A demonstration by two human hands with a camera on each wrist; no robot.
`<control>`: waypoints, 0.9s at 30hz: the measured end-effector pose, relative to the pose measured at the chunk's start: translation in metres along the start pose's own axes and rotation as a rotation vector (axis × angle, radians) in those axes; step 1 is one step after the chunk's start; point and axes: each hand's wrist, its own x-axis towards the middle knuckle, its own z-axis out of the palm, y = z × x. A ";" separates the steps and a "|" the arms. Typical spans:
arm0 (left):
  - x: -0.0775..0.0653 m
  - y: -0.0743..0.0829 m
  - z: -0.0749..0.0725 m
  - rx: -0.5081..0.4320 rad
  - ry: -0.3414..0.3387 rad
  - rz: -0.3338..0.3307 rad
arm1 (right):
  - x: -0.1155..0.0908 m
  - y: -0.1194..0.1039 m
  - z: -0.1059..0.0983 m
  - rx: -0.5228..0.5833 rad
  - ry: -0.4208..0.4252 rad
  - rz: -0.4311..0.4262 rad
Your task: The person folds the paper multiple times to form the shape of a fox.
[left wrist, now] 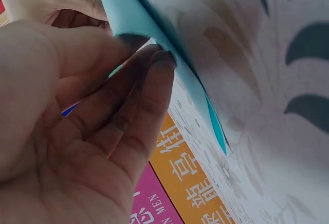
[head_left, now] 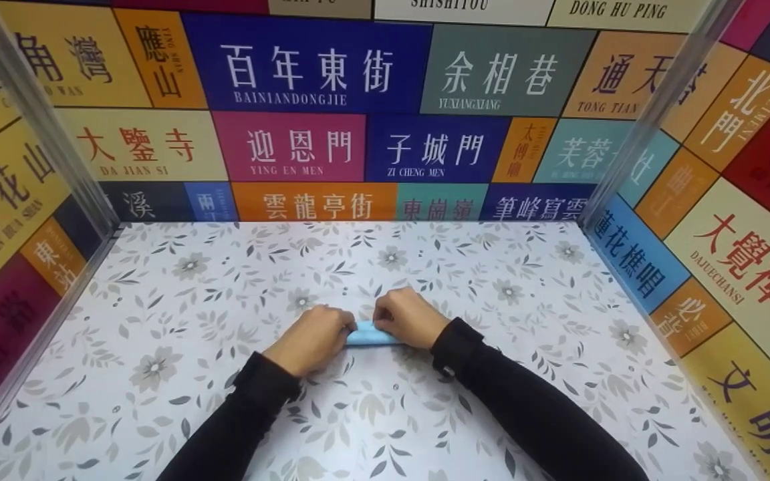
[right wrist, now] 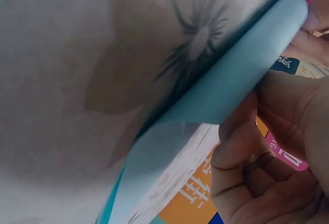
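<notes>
A small light-blue sheet of paper [head_left: 373, 335] lies on the patterned table between my two hands, its edge bent over into a curl. My left hand [head_left: 313, 339] pinches the left part of the sheet. At the other side, my right hand [head_left: 415, 317] has thumb and fingers on the curled edge, pinching it. In the left wrist view the paper [left wrist: 131, 13] rises past the left thumb, and a flap hangs beyond the fingertips. The right wrist view shows the rolled-over fold of the paper [right wrist: 226, 80] along the table, with the underside of its loose flap visible.
A white table [head_left: 251, 267] with grey leaves and flowers spreads under both forearms. Panels of coloured blocks with Chinese lettering [head_left: 291, 147] stand at the back and both sides. Clear strips [head_left: 676, 73] run up the corners.
</notes>
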 end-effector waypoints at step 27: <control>-0.004 0.002 -0.003 0.012 -0.017 0.085 | 0.001 0.006 0.004 0.005 0.015 0.022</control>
